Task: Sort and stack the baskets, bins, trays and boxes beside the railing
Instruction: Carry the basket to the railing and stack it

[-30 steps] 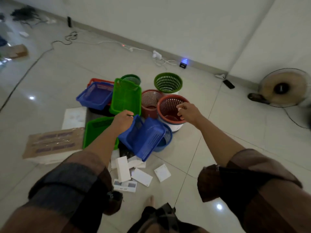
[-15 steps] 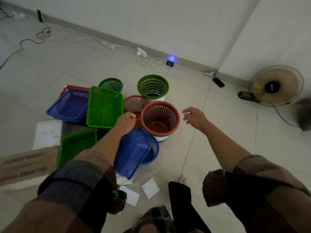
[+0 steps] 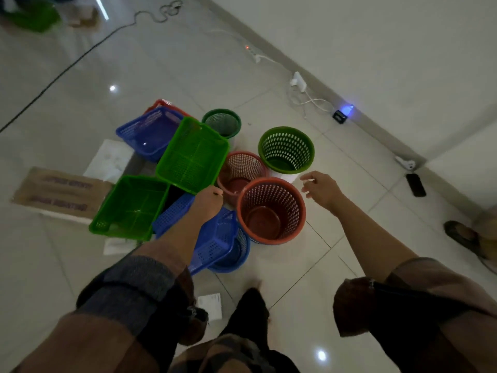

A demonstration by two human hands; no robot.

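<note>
My left hand grips the far edge of a blue rectangular basket, which tilts over a round blue bin. My right hand hovers open and holds nothing, just right of a large red round bin. Behind that stand a smaller red bin, a green bin and a dark green bin. Two green trays lie to the left. Another blue basket sits on a red one.
A cardboard box and a white foam sheet lie at left. White paper cards sit near my feet. Cables, a power strip and a blue-lit device run along the wall. A sandal is at right.
The camera rose and turned as I stood up. My right hand left the red bin's rim and now hovers to its right. My left hand keeps its hold on the blue basket.
</note>
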